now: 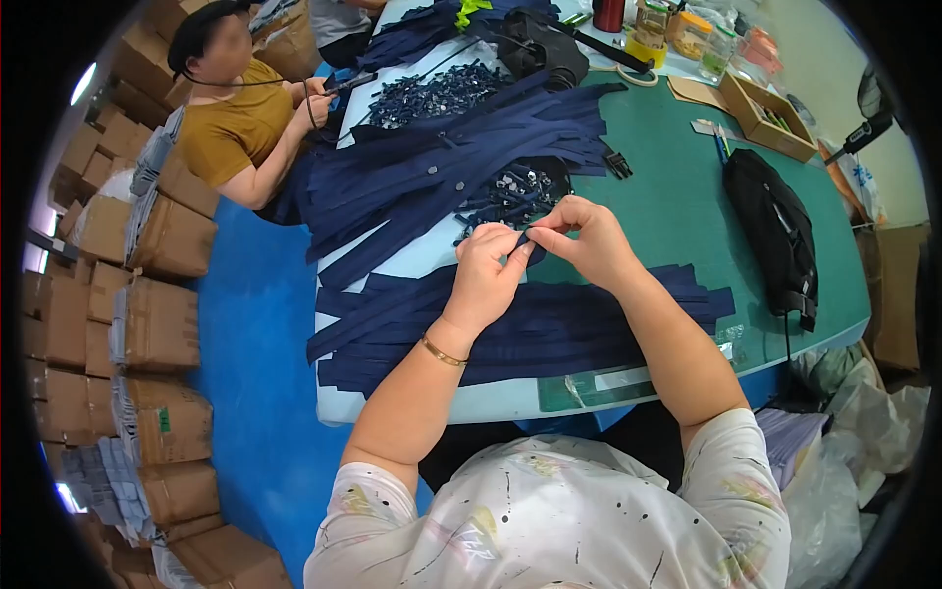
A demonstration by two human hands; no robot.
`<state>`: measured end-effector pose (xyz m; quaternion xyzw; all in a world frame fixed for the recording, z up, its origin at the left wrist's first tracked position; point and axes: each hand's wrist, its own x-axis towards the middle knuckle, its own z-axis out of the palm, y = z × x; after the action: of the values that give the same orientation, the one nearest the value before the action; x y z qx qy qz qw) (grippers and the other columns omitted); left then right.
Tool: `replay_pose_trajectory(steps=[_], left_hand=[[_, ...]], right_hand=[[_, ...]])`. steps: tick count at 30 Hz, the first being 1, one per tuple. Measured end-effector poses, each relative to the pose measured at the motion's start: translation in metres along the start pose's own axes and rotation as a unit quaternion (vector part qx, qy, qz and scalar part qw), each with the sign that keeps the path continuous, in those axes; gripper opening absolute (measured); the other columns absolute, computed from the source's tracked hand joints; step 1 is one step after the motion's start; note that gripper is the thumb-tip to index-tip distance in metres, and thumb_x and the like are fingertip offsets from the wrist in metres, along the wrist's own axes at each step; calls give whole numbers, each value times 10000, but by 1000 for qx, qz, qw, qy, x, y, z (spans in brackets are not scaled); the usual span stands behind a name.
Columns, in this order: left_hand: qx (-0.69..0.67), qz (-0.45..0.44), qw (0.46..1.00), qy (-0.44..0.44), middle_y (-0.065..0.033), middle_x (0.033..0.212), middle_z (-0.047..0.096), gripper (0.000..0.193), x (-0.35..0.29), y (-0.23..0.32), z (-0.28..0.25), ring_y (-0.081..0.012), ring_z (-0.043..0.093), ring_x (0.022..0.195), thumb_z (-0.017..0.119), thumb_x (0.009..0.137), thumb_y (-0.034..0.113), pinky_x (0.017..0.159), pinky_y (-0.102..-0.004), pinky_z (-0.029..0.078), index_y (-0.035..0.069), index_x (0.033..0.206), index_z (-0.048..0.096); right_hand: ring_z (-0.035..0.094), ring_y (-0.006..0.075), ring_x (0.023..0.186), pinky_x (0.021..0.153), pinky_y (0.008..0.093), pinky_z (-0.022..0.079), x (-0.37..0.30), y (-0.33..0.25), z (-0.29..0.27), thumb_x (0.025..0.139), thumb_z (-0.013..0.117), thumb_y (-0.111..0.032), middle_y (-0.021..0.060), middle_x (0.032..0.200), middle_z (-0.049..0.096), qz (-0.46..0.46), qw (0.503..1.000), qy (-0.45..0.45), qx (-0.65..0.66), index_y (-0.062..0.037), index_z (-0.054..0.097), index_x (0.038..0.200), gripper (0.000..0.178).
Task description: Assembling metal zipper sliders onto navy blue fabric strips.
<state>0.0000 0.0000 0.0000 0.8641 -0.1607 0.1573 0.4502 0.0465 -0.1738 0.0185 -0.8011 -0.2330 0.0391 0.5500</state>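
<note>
My left hand (488, 267) and my right hand (591, 243) meet over the table's near half, fingertips pinched together. Between them is the end of a navy fabric strip (536, 257) that looks like zipper tape; any small part at the fingertips is too small to make out. Just beyond my hands lies a heap of small metal pieces with dark tabs (518, 188), like zipper sliders. Under my wrists, a flat stack of navy strips (579, 329) runs across the table. A larger pile of navy strips (392, 177) lies farther off to the left.
Another person (240, 128) works at the table's far left, holding a dark strip. A second heap of small pieces (432, 93) lies beyond the strips. On the green mat (667, 206) sit a black pouch (775, 231) and a wooden box (770, 116). Cardboard boxes (162, 324) line the left.
</note>
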Motion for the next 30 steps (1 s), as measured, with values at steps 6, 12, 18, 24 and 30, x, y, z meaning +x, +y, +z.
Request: replay_pose_trajectory(steps=[6,12,18,24,30], left_hand=[[-36,-2,999,21,-80,798,616,146,-1,-4,6,-251,575,823,613,834,158,705,-363,443,15,826,637],[-46,-62,996,-48,-62,735,615,158,2,4,-2,-220,581,787,592,859,172,688,-340,461,34,830,663],[-89,-71,993,-32,-73,735,628,141,2,4,1,-198,580,722,591,857,136,675,-313,476,25,858,678],[-88,-55,994,-21,-79,732,627,118,0,1,5,-198,578,686,603,842,109,622,-304,478,21,852,681],[-64,-38,997,-24,-80,717,621,113,1,-2,6,-203,578,692,605,833,100,629,-311,475,13,836,678]], right_hand=[[583,115,704,630,252,464,0,-6,-3,787,710,-155,60,765,640,-17,1000,0,20,1,671,792,161],[599,117,669,600,255,470,1,-5,-9,792,704,-138,61,762,670,-6,1000,16,5,5,685,891,174],[585,80,719,645,235,472,1,-6,-16,809,699,-132,24,766,660,99,989,-49,96,-10,696,914,161],[634,122,728,664,254,494,1,-3,-10,751,730,-143,66,793,686,98,995,-21,-2,-17,705,871,176],[565,87,686,600,236,450,-3,-4,-10,755,727,-116,43,755,660,34,999,-21,-1,3,696,867,167]])
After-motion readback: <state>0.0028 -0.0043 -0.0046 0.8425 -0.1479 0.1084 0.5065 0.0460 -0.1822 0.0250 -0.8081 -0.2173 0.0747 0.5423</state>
